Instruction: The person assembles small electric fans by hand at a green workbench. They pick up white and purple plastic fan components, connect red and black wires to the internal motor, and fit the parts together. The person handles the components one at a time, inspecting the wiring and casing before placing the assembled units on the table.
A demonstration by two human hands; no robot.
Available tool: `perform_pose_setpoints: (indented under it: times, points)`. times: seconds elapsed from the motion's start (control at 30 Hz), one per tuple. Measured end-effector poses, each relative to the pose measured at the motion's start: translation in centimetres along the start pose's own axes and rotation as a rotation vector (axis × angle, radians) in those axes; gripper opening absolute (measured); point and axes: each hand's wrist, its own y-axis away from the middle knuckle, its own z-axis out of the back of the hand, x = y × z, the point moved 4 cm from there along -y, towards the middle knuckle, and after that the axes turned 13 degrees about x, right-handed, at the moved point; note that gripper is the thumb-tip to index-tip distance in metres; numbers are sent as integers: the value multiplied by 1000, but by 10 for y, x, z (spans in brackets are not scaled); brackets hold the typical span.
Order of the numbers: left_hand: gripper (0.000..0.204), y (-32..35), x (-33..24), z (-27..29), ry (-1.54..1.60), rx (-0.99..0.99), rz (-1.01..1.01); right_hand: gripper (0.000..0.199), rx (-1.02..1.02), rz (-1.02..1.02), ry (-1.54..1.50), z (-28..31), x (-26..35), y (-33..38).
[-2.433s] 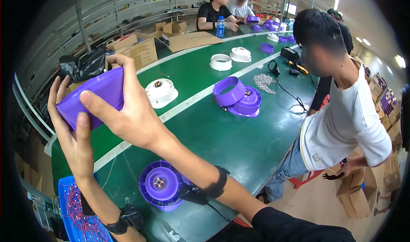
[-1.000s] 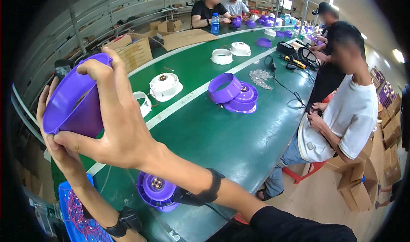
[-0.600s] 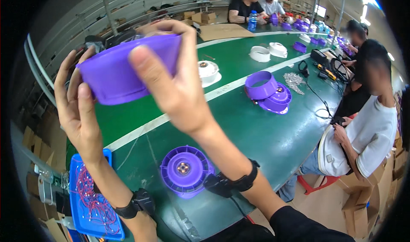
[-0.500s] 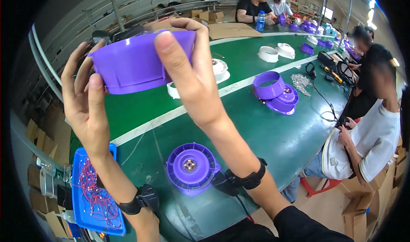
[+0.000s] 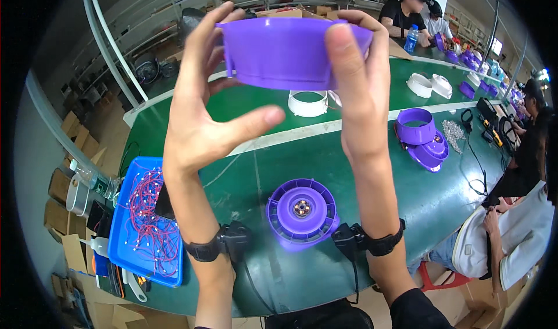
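Observation:
A purple plastic ring-shaped housing (image 5: 279, 53) is raised over the table, its smooth outer wall facing me. My right hand (image 5: 366, 79) grips its right side, the thumb pressed on the outer wall and the fingers behind the rim. At the left end of the housing is my left hand (image 5: 200, 105), its fingers beside and partly behind the wall. The left thumb stretches out below, apart from the housing, so the hand looks open. Below, between my forearms, a round purple fan-like base (image 5: 302, 213) with a slotted rim and a metal-studded hub lies on the green table.
A blue tray (image 5: 119, 236) of red wires stands at the left. On the right are another purple ring (image 5: 416, 125) on a purple base (image 5: 430, 153), and small metal parts (image 5: 453, 136). White rings (image 5: 308, 103) sit farther back. Co-workers sit at the far end and right.
My view has turned left, so the table appears shifted right. My left thumb has come off the housing and spread outward; the right hand keeps its grip.

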Motion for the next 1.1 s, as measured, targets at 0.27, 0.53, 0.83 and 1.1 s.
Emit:
perform_pose_setpoints:
  times: [0.27, 0.53, 0.83, 1.1]
  points:
    - [52, 11, 45, 12, -91, 168, 343, 65, 115, -537, 199, 29, -27, 8]
    - [58, 111, 233, 36, 668, -335, 892, 64, 332, -453, 537, 22, -44, 13]
    - [69, 170, 278, 86, -137, -789, 1074, 59, 446, -394, 595, 19, -44, 14]
    - [48, 61, 177, -7, 15, 638, 813, 54, 456, -379, 638, 23, -44, 15]
